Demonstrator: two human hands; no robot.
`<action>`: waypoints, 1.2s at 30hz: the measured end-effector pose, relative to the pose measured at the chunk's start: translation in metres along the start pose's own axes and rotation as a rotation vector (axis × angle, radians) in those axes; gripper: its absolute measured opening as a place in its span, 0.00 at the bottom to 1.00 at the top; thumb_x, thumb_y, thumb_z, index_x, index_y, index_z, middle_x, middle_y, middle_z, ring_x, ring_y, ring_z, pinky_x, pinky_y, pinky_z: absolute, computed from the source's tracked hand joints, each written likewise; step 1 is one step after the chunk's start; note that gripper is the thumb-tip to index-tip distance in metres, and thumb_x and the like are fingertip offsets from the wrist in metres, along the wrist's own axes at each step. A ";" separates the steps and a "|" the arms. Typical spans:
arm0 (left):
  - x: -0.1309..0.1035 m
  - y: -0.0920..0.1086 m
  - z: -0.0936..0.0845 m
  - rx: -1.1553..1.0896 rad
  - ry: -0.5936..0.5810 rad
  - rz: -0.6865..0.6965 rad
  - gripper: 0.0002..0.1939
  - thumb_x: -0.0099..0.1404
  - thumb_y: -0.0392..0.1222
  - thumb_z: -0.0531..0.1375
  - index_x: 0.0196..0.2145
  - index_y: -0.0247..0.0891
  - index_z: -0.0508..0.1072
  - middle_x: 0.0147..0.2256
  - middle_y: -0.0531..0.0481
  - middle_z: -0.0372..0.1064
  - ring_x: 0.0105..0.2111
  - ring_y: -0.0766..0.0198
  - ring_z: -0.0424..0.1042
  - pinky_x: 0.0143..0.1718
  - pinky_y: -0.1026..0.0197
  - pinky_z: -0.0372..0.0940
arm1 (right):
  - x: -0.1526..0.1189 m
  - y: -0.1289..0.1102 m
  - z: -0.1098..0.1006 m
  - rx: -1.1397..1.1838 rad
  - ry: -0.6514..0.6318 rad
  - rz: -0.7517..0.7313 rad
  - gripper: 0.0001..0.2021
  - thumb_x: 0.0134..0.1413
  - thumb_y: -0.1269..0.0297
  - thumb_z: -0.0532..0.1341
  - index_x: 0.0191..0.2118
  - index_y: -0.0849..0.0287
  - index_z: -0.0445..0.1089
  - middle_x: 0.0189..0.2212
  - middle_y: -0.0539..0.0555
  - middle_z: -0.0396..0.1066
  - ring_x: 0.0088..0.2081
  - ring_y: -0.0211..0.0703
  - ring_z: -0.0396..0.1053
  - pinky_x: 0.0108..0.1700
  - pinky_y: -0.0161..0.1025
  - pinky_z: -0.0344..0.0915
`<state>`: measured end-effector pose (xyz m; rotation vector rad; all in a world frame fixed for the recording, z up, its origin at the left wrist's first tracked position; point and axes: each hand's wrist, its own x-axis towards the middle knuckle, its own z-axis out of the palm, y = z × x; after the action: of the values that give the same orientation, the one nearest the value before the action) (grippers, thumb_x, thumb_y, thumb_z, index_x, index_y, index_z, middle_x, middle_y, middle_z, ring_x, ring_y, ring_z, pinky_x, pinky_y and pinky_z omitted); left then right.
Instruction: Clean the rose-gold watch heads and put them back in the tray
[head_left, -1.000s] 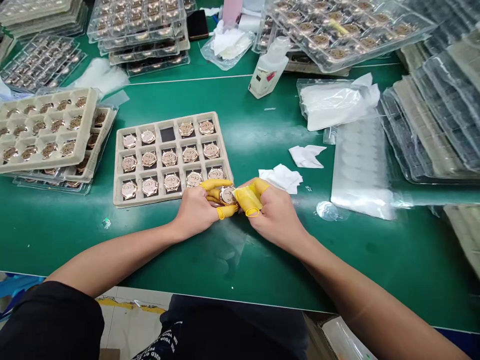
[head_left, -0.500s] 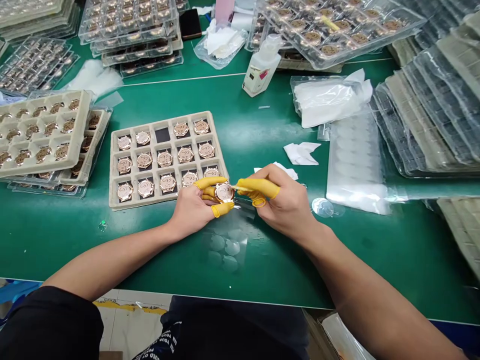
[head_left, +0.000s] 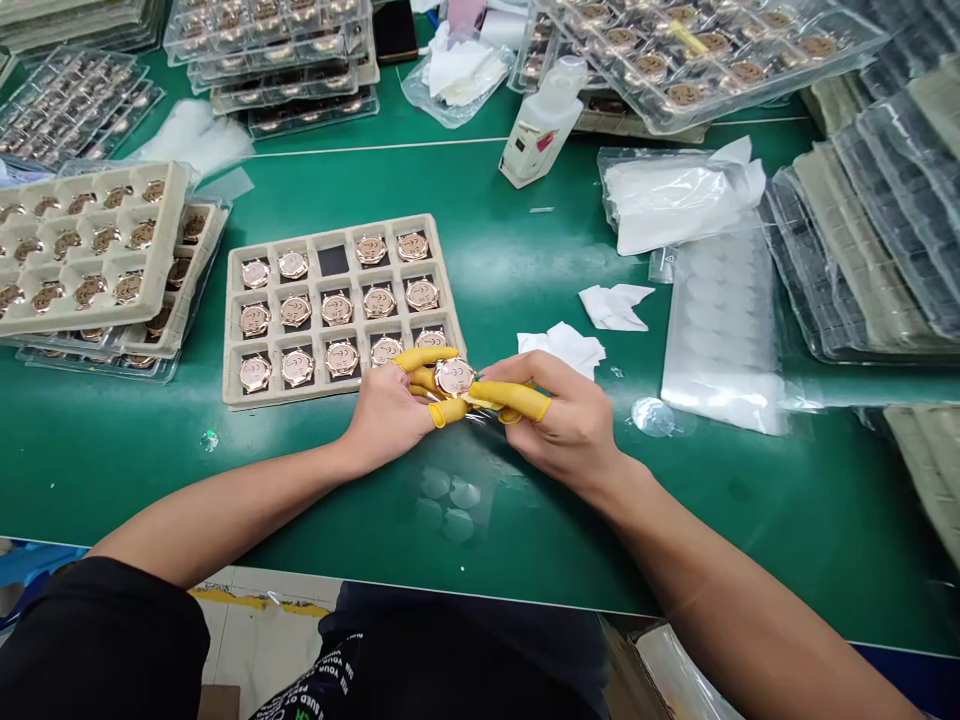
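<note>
A rose-gold watch case (head_left: 454, 377) is held between the thumb and fingers of my left hand (head_left: 390, 408), its round back facing up. My right hand (head_left: 566, 405) pinches a thin pale-yellow stick (head_left: 486, 403), whose end reaches the lower right edge of the case. Yellow finger cots cover several fingertips on both hands. Just behind my left hand lies a beige compartment tray (head_left: 292, 405) with similar watch cases in it. One compartment (head_left: 332, 260) in its back row shows only a dark liner.
Stacked trays of watch cases (head_left: 90, 250) stand at left. At the back is a white bottle (head_left: 541, 125) near a clear tray (head_left: 705, 60). White wipes (head_left: 562, 347), a plastic sheet (head_left: 720, 340) and piled trays (head_left: 885, 230) lie rightward. Clear round stickers (head_left: 457, 505) lie in front.
My right hand has moved slightly lower, and the stick's tip has shifted from the right side of the watch case to its lower right edge. The whole view has shifted a little.
</note>
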<state>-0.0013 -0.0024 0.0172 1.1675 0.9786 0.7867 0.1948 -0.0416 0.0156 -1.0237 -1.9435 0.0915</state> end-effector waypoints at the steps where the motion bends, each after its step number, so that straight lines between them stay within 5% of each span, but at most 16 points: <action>1: 0.000 0.000 0.000 0.017 -0.001 0.007 0.31 0.46 0.34 0.74 0.51 0.33 0.78 0.36 0.48 0.82 0.33 0.65 0.80 0.36 0.66 0.77 | 0.001 -0.001 0.002 0.000 0.027 0.005 0.19 0.52 0.84 0.57 0.43 0.54 0.73 0.35 0.54 0.75 0.38 0.44 0.75 0.36 0.42 0.73; 8: -0.003 -0.004 -0.002 0.114 -0.009 0.029 0.30 0.48 0.33 0.72 0.51 0.34 0.80 0.35 0.49 0.81 0.33 0.65 0.79 0.36 0.66 0.75 | 0.013 -0.010 0.005 -0.115 -0.021 -0.124 0.17 0.51 0.85 0.56 0.37 0.54 0.73 0.29 0.52 0.72 0.33 0.42 0.65 0.31 0.40 0.60; 13: -0.002 -0.003 -0.003 0.146 -0.046 0.018 0.31 0.49 0.36 0.74 0.53 0.35 0.79 0.36 0.48 0.82 0.33 0.65 0.80 0.38 0.64 0.77 | 0.015 0.004 -0.019 0.214 -0.289 0.290 0.05 0.60 0.71 0.62 0.37 0.55 0.74 0.28 0.50 0.70 0.28 0.39 0.65 0.30 0.39 0.62; 15: -0.001 -0.003 -0.003 0.146 -0.040 0.035 0.30 0.51 0.38 0.74 0.53 0.37 0.79 0.37 0.48 0.82 0.33 0.65 0.80 0.38 0.64 0.77 | 0.015 0.015 -0.026 0.137 -0.219 0.443 0.08 0.61 0.63 0.65 0.46 0.53 0.76 0.31 0.52 0.72 0.31 0.43 0.68 0.35 0.43 0.67; 19: -0.001 -0.005 -0.003 0.211 -0.055 0.090 0.28 0.54 0.41 0.73 0.54 0.40 0.79 0.36 0.50 0.81 0.33 0.65 0.79 0.38 0.63 0.77 | 0.011 0.020 -0.024 -0.201 -0.023 0.445 0.19 0.61 0.58 0.66 0.56 0.52 0.73 0.44 0.61 0.75 0.48 0.58 0.70 0.51 0.57 0.67; 23: -0.001 -0.006 -0.002 0.204 -0.137 0.105 0.30 0.55 0.42 0.73 0.56 0.41 0.78 0.36 0.51 0.81 0.31 0.65 0.79 0.38 0.61 0.76 | 0.006 0.003 -0.011 0.150 -0.232 0.498 0.21 0.62 0.57 0.65 0.60 0.49 0.69 0.37 0.53 0.76 0.40 0.49 0.73 0.45 0.50 0.73; 25: -0.002 -0.004 -0.001 0.189 -0.147 0.086 0.33 0.55 0.42 0.73 0.59 0.41 0.75 0.34 0.51 0.81 0.33 0.63 0.80 0.39 0.61 0.77 | 0.009 -0.001 -0.009 0.270 -0.199 0.592 0.17 0.61 0.56 0.66 0.55 0.50 0.72 0.33 0.52 0.74 0.35 0.45 0.74 0.40 0.46 0.73; 27: -0.002 -0.002 0.000 0.193 -0.132 0.022 0.41 0.53 0.42 0.75 0.64 0.42 0.70 0.34 0.52 0.82 0.32 0.63 0.80 0.39 0.60 0.77 | 0.024 0.004 -0.006 0.309 -0.086 0.681 0.15 0.59 0.55 0.68 0.51 0.51 0.74 0.34 0.52 0.74 0.35 0.46 0.75 0.39 0.46 0.73; 29: -0.002 -0.001 0.002 0.206 -0.160 0.012 0.37 0.53 0.42 0.75 0.60 0.39 0.73 0.35 0.50 0.82 0.33 0.63 0.81 0.42 0.58 0.77 | 0.052 0.015 0.002 0.296 -0.026 0.724 0.15 0.59 0.56 0.68 0.49 0.52 0.74 0.35 0.53 0.75 0.36 0.46 0.75 0.40 0.47 0.73; 36: -0.001 -0.006 0.000 0.224 -0.203 0.062 0.25 0.58 0.42 0.72 0.53 0.36 0.77 0.37 0.48 0.83 0.36 0.62 0.81 0.47 0.57 0.76 | 0.179 0.047 0.108 0.218 -0.330 0.518 0.14 0.56 0.65 0.67 0.49 0.60 0.77 0.30 0.54 0.75 0.32 0.43 0.70 0.37 0.44 0.68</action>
<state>-0.0015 -0.0053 0.0114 1.4480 0.8799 0.6039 0.1000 0.1466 0.0548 -1.4040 -1.8506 0.7871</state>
